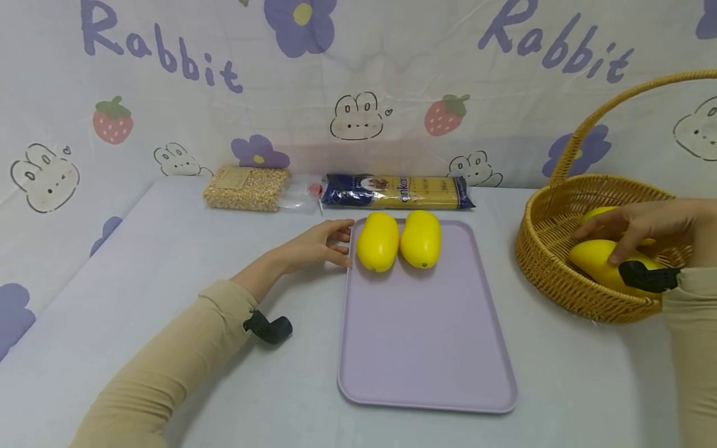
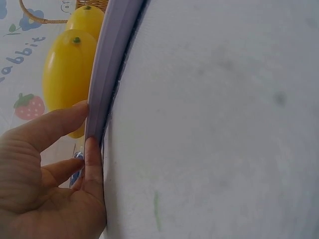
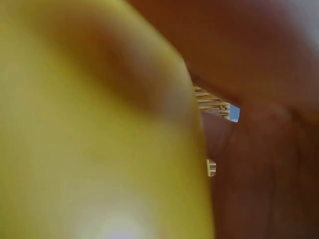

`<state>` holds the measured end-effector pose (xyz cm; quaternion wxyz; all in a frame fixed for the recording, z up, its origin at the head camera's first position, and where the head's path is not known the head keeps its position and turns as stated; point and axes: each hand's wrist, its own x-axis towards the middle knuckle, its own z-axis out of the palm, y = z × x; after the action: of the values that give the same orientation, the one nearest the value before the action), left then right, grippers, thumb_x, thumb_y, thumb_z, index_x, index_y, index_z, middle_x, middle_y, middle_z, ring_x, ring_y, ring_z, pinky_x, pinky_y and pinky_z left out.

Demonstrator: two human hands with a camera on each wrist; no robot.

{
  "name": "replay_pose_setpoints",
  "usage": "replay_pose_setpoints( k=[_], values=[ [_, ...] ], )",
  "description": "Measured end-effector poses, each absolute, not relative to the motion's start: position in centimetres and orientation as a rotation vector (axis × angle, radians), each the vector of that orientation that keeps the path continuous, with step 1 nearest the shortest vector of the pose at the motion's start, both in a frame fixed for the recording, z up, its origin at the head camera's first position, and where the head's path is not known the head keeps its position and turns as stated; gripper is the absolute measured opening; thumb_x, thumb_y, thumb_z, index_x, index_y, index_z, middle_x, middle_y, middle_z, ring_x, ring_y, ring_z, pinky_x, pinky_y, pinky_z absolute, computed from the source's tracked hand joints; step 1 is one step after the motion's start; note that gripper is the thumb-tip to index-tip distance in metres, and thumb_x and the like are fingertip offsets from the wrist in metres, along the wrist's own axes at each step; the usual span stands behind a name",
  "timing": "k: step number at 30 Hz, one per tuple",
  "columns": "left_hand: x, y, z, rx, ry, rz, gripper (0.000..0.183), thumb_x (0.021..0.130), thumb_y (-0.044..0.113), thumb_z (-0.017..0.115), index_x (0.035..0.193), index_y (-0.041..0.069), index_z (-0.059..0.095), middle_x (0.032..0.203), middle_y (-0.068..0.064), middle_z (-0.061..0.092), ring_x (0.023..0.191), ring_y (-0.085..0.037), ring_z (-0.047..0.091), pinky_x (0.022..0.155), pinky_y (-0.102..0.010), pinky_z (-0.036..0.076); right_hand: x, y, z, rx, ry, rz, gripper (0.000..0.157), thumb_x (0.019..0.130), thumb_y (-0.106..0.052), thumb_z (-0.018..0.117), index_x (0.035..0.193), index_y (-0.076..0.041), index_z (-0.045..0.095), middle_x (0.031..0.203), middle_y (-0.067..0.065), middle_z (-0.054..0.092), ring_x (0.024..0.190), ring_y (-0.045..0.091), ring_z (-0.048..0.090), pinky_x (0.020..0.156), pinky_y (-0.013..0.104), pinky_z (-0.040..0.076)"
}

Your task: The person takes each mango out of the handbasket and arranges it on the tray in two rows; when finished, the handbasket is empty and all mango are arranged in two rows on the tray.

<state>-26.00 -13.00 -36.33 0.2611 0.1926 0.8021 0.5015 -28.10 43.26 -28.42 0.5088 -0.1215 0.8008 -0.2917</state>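
Observation:
In the head view, my left hand (image 1: 313,246) is at the left edge of a lilac tray (image 1: 426,348). Its thumb and fingers pinch the tray's rim (image 2: 102,74), as the left wrist view shows. Two yellow mangoes (image 1: 378,242) lie side by side at the tray's far end. Over at the right, my right hand (image 1: 644,227) reaches into a wicker basket (image 1: 538,274) and grips the nearer mango (image 1: 594,258), thumb on its near side. Another mango (image 1: 602,213) lies behind, partly hidden by that hand. Yellow skin (image 3: 99,149) fills much of the right wrist view.
Behind the tray lie a blue-and-yellow pasta packet (image 1: 398,191) and a clear bag of corn kernels (image 1: 246,188). The basket's tall handle (image 1: 582,134) arches over the right hand. A printed cloth (image 1: 358,56) hangs along the back.

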Motion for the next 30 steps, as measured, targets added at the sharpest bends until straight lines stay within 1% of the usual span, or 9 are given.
replay_pose_setpoints(
  k=[1,3,5,8,11,18,21,26,30],
  values=[
    [-26.0,-13.0,-36.3,0.522,2.173,1.355,0.091,0.085,0.002,0.070,0.158,0.005,0.017,0.155,-0.022,0.033,0.141,-0.039,0.044,0.121,-0.044,0.040,-28.1,43.3,-28.5,-0.307,1.916,-0.709,0.051,0.092,-0.013,0.058,0.139,-0.034,0.050,0.128,-0.023,0.053,0.110,-0.008,0.051,0.095,0.018,0.052],
    [-26.1,-13.0,-36.4,0.520,2.174,1.352,0.091,0.085,0.003,0.070,0.158,0.005,0.017,0.155,-0.022,0.033,0.141,-0.039,0.044,0.121,-0.044,0.039,-28.0,43.2,-28.4,-0.291,1.920,-0.686,0.051,0.092,-0.013,0.059,0.128,-0.048,0.052,0.139,-0.008,0.053,0.109,-0.005,0.051,0.093,0.019,0.053],
    [-26.1,-12.9,-36.3,0.519,2.174,1.352,0.090,0.085,0.003,0.070,0.158,0.005,0.017,0.155,-0.022,0.034,0.141,-0.039,0.044,0.121,-0.044,0.039,-27.8,43.0,-28.2,-0.287,1.928,-0.661,0.052,0.091,-0.013,0.059,0.122,-0.055,0.053,0.151,0.011,0.043,0.107,-0.002,0.051,0.090,0.020,0.053],
    [-26.0,-12.9,-36.2,0.518,2.171,1.353,0.090,0.085,0.002,0.070,0.158,0.004,0.017,0.154,-0.022,0.034,0.140,-0.039,0.044,0.120,-0.044,0.040,-27.4,42.7,-28.1,-0.233,1.963,-0.635,0.054,0.089,-0.012,0.061,0.116,-0.059,0.053,0.153,0.035,0.022,0.103,0.008,0.051,0.085,0.024,0.055],
    [-26.0,-12.9,-36.2,0.513,2.170,1.355,0.090,0.085,0.002,0.070,0.158,0.004,0.017,0.154,-0.023,0.034,0.140,-0.039,0.045,0.120,-0.044,0.040,-27.3,42.5,-28.0,-0.204,1.967,-0.646,0.056,0.088,-0.010,0.061,0.114,-0.060,0.055,0.151,0.031,0.029,0.099,0.012,0.053,0.081,0.024,0.056],
    [-25.9,-12.9,-36.2,0.513,2.171,1.354,0.090,0.085,0.002,0.070,0.158,0.004,0.017,0.153,-0.022,0.035,0.140,-0.039,0.045,0.120,-0.043,0.041,-27.1,42.3,-28.0,-0.192,1.950,-0.676,0.056,0.089,-0.007,0.061,0.116,-0.057,0.056,0.150,0.033,0.023,0.101,0.011,0.053,0.083,0.025,0.058],
    [-25.9,-12.9,-36.3,0.513,2.171,1.356,0.090,0.085,0.002,0.070,0.158,0.004,0.017,0.153,-0.022,0.035,0.139,-0.039,0.045,0.120,-0.043,0.041,-27.0,42.2,-27.9,-0.234,1.995,-0.658,0.052,0.089,-0.010,0.062,0.119,-0.051,0.054,0.143,0.028,0.033,0.103,0.007,0.051,0.085,0.024,0.057],
    [-26.0,-12.9,-36.3,0.517,2.171,1.359,0.090,0.085,0.002,0.070,0.158,0.004,0.017,0.153,-0.023,0.035,0.140,-0.039,0.045,0.120,-0.043,0.041,-26.6,41.9,-27.7,-0.289,2.200,-0.600,0.053,0.087,-0.019,0.067,0.121,-0.053,0.046,0.130,0.012,0.045,0.101,0.013,0.050,0.081,0.031,0.057],
    [-26.0,-12.9,-36.2,0.518,2.172,1.357,0.090,0.085,0.001,0.070,0.158,0.004,0.017,0.153,-0.023,0.035,0.140,-0.039,0.045,0.120,-0.043,0.041,-26.3,41.3,-26.9,-0.395,2.366,-0.606,0.057,0.089,-0.019,0.068,0.123,-0.057,0.043,0.137,0.012,0.042,0.099,0.013,0.052,0.077,0.030,0.057]
  ],
)
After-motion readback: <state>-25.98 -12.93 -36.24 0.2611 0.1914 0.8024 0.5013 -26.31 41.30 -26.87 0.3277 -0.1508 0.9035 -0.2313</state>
